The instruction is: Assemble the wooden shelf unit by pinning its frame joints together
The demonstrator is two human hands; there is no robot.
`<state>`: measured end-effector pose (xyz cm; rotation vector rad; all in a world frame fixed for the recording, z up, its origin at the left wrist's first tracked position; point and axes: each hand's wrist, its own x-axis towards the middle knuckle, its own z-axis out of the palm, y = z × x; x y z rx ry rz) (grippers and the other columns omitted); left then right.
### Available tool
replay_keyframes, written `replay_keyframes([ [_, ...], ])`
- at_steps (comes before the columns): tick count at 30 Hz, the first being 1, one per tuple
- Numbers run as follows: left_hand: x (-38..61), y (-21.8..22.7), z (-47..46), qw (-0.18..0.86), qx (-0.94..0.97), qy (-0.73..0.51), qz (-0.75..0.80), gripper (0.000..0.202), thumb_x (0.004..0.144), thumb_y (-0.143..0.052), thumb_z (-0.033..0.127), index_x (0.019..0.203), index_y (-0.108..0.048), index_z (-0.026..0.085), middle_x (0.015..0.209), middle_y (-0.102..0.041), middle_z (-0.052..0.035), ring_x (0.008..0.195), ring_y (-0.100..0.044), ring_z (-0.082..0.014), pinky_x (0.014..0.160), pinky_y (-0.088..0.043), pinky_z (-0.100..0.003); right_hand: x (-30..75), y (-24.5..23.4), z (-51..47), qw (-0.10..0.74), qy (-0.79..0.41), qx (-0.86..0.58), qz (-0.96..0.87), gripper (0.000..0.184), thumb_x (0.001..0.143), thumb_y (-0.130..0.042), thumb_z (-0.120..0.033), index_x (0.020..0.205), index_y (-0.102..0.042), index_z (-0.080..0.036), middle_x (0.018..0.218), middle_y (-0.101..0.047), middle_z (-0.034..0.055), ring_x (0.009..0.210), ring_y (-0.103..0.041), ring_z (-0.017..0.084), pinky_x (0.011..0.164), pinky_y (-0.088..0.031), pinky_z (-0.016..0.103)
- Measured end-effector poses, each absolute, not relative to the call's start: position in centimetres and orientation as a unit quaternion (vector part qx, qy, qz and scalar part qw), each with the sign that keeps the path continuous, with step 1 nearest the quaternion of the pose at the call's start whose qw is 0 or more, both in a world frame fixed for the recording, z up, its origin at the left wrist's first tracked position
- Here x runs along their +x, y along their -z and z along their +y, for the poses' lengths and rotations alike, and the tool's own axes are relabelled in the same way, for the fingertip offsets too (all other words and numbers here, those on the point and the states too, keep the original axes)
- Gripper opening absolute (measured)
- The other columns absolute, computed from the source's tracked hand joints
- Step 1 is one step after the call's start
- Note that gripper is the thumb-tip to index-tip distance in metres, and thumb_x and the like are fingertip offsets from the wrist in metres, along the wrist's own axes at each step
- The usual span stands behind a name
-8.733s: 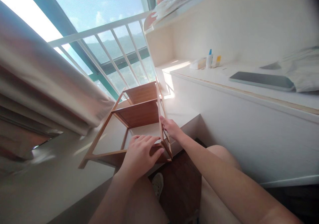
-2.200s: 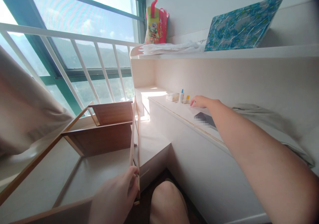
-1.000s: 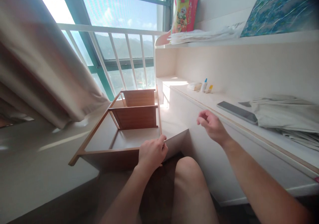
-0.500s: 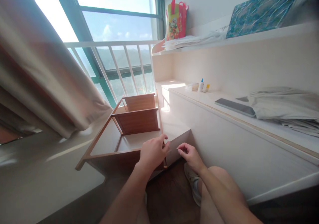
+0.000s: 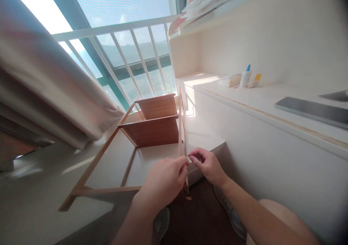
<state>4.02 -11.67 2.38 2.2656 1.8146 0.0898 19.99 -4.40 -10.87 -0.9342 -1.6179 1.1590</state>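
Note:
A brown wooden shelf frame (image 5: pixel 152 130) lies on its side on a pale low platform (image 5: pixel 203 139) below the window. My left hand (image 5: pixel 163 181) is closed round the near end of the frame's right side rail (image 5: pixel 181 129). My right hand (image 5: pixel 208 165) is pinched against the same rail from the right, thumb and forefinger pressed together close to my left fingertips. Whatever the pinch holds is too small to make out. Two shelf boards stand across the frame's far half.
A white ledge (image 5: pixel 272 99) on the right carries a dark phone (image 5: pixel 312 110), small glue bottles (image 5: pixel 246 78) and a pale packet (image 5: pixel 230 81). A beige curtain (image 5: pixel 54 89) hangs at left; a white window railing (image 5: pixel 122 56) stands behind. Dark floor and my shoes lie below.
My right hand left the ledge, dropped down and came to the rail beside my left hand. The view tilted down and closer to the frame; my left hand stayed on the rail.

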Motion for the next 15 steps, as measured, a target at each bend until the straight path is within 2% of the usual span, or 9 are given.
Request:
replay_keyframes([
  [3, 4.5, -1.6, -11.3, 0.135, 0.756, -0.065, 0.637, 0.03, 0.097, -0.04, 0.027, 0.12, -0.058, 0.03, 0.089, -0.074, -0.0007, 0.078, -0.068, -0.0213, 0.067, -0.041, -0.028, 19.5, 10.6, -5.1, 0.468, -0.482, -0.376, -0.638, 0.021, 0.089, -0.064, -0.042, 0.09, -0.069, -0.023, 0.078, -0.066, 0.0009, 0.07, -0.056, 0.018, 0.066, -0.045, 0.031],
  [6, 4.8, -0.9, -11.0, 0.143, 0.711, -0.087, 0.683, 0.055, 0.095, -0.043, 0.03, 0.149, -0.033, 0.026, 0.093, -0.074, -0.0028, 0.077, -0.069, -0.0215, 0.066, -0.042, -0.028, 18.8, 10.1, -5.5, 0.488, -0.468, -0.372, -0.636, 0.014, 0.089, -0.064, -0.038, 0.09, -0.068, -0.025, 0.077, -0.065, 0.0002, 0.065, -0.055, 0.017, 0.062, -0.044, 0.031],
  [8, 4.9, -0.6, -10.7, 0.139, 0.691, -0.07, 0.706, 0.066, 0.096, -0.04, 0.035, 0.157, -0.021, 0.021, 0.093, -0.075, -0.0054, 0.08, -0.07, -0.0233, 0.068, -0.043, -0.029, 18.4, 10.0, -5.7, 0.496, -0.447, -0.373, -0.645, 0.009, 0.089, -0.063, -0.035, 0.089, -0.067, -0.026, 0.076, -0.065, -0.0003, 0.063, -0.055, 0.017, 0.06, -0.045, 0.031],
  [9, 5.0, -0.5, -10.6, 0.138, 0.687, -0.057, 0.711, 0.065, 0.096, -0.039, 0.036, 0.157, -0.022, 0.022, 0.093, -0.075, -0.0058, 0.082, -0.07, -0.024, 0.069, -0.043, -0.029, 18.2, 10.1, -5.7, 0.499, -0.437, -0.373, -0.648, 0.008, 0.089, -0.063, -0.034, 0.089, -0.066, -0.027, 0.076, -0.066, -0.0003, 0.063, -0.055, 0.017, 0.06, -0.045, 0.031],
  [13, 5.2, -0.2, -10.1, 0.144, 0.689, -0.046, 0.709, 0.052, 0.094, -0.042, 0.037, 0.145, -0.046, 0.03, 0.096, -0.075, -0.0024, 0.085, -0.07, -0.0231, 0.073, -0.044, -0.029, 17.9, 10.8, -5.7, 0.516, -0.411, -0.372, -0.653, 0.007, 0.091, -0.062, -0.033, 0.088, -0.064, -0.028, 0.078, -0.066, 0.0003, 0.066, -0.057, 0.017, 0.061, -0.047, 0.031],
  [15, 5.3, -0.2, -10.1, 0.15, 0.691, -0.061, 0.705, 0.048, 0.094, -0.044, 0.037, 0.14, -0.051, 0.031, 0.095, -0.075, -0.0014, 0.084, -0.07, -0.0224, 0.075, -0.045, -0.029, 17.7, 11.0, -5.5, 0.52, -0.409, -0.372, -0.652, 0.006, 0.091, -0.061, -0.033, 0.088, -0.064, -0.027, 0.079, -0.066, 0.0002, 0.066, -0.057, 0.017, 0.062, -0.047, 0.031],
])
